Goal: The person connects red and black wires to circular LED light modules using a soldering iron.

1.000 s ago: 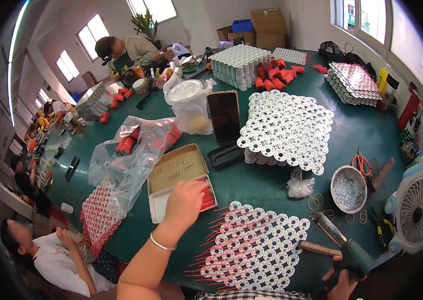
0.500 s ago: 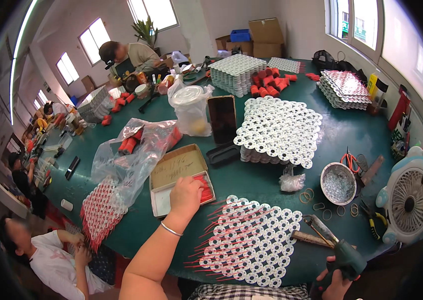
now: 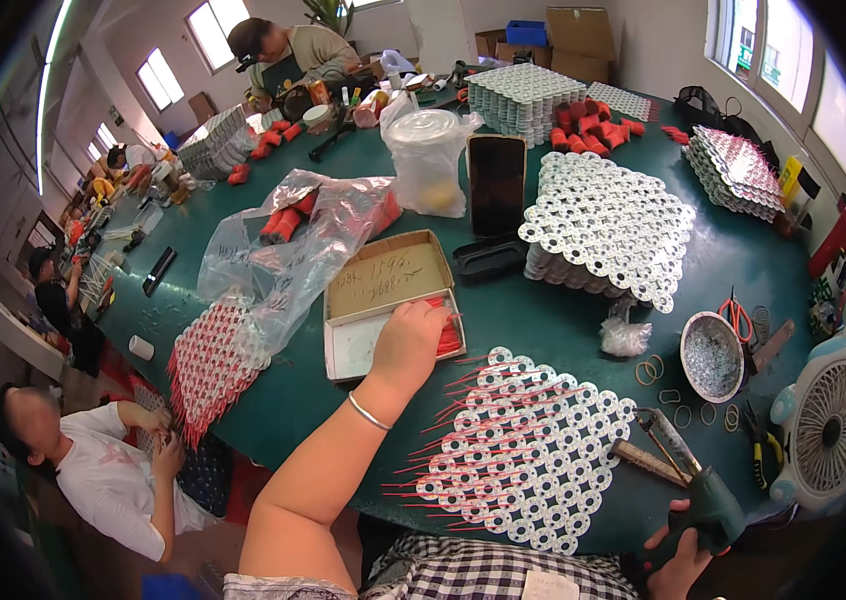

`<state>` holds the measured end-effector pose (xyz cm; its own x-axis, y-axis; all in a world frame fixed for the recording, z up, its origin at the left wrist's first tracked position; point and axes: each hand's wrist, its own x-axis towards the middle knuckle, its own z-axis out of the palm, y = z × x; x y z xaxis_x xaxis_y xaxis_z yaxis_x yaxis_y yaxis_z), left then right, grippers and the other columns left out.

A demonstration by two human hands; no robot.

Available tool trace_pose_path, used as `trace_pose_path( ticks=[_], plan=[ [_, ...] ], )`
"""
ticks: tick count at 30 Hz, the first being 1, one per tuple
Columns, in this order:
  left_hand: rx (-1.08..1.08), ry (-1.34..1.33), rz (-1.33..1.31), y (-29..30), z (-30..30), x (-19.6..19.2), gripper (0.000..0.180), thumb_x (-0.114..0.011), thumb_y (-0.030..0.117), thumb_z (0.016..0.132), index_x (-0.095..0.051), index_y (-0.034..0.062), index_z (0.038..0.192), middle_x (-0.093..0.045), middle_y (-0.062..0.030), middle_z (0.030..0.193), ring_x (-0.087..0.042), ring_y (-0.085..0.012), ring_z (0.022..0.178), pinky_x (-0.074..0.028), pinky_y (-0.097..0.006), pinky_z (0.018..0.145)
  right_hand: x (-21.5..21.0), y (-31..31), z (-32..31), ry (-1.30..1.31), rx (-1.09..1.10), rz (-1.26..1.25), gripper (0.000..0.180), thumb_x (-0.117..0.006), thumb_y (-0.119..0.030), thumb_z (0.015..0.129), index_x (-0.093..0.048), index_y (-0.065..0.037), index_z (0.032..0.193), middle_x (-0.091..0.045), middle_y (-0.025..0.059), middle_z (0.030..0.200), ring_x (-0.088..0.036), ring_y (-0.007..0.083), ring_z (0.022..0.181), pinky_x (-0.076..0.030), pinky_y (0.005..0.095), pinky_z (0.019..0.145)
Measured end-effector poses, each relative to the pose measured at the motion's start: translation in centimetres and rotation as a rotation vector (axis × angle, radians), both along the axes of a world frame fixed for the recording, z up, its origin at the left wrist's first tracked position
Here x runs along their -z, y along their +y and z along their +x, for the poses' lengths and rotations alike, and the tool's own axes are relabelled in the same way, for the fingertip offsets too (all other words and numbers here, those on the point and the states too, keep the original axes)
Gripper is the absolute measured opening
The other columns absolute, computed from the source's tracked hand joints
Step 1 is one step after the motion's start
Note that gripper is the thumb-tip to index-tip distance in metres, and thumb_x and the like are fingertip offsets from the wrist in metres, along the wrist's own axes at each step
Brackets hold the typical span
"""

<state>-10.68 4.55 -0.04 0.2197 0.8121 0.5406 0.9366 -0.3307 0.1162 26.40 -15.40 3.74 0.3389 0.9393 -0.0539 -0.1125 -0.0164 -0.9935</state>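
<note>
Box (image 3: 383, 290) sits mid-tabletop; left hand (image 3: 408, 340) reaches into it, grip closing on red sticks (image 3: 448, 335). Right hand (image 3: 683, 560) grips a tool (image 3: 698, 490) at the near edge. Disc mat (image 3: 523, 450) appears partly threaded with sticks; more remain.

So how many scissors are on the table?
1 that I can see: red-handled scissors by the metal bowl, right of the disc stack. More may be hidden among the clutter.
</note>
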Motion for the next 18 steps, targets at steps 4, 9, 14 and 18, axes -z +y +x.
trace_pose_path(
  ticks=[4, 9, 14, 18],
  plan=[
    [-0.121, -0.768, -0.119, -1.3, 0.2, -0.7, 0.015, -0.059, 0.007, 0.082, -0.063, 0.0012, 0.096, -0.066, -0.0114, 0.089, -0.061, -0.0214, 0.072, -0.048, -0.027, 0.068, -0.4, 0.3, -0.4, 0.019, -0.019, 0.009, 0.029, -0.053, -0.010, 0.084, -0.052, 0.002, 0.110, -0.061, 0.0140, 0.102, -0.058, 0.0165, 0.063, -0.048, 0.0301, 0.058],
    [-0.016, -1.367, -0.312, -6.9, 1.1, -1.3, 0.016, -0.058, 0.009, 0.088, -0.064, -0.0008, 0.098, -0.066, -0.0062, 0.090, -0.056, -0.0084, 0.070, -0.046, -0.021, 0.065, 2.2, 0.9, -0.6, 0.001, 0.043, 0.041, 0.039, -0.050, -0.017, 0.086, -0.042, 0.002, 0.119, -0.056, 0.0154, 0.104, -0.056, 0.0183, 0.056, -0.045, 0.0262, 0.046],
    [-0.061, -1.176, -0.577, -9.2, 0.4, 0.8, 0.017, -0.058, 0.007, 0.086, -0.065, -0.0001, 0.100, -0.064, -0.0016, 0.082, -0.053, -0.0061, 0.070, -0.044, -0.020, 0.064, 1.7, 1.6, -1.2, -0.008, -0.043, 0.042, 0.040, -0.051, -0.020, 0.087, -0.042, 0.003, 0.119, -0.055, 0.0154, 0.104, -0.055, 0.0187, 0.054, -0.045, 0.0273, 0.045],
    [-0.131, -1.001, -0.560, -8.7, 2.0, -1.3, 0.017, -0.062, 0.008, 0.082, -0.066, -0.0007, 0.096, -0.066, -0.0071, 0.081, -0.058, -0.0102, 0.068, -0.046, -0.023, 0.064, 0.9, 1.4, -1.0, -0.020, -0.061, 0.072, 0.042, -0.052, -0.024, 0.086, -0.042, 0.003, 0.117, -0.055, 0.0155, 0.104, -0.056, 0.0199, 0.054, -0.045, 0.0284, 0.046]
  ],
)
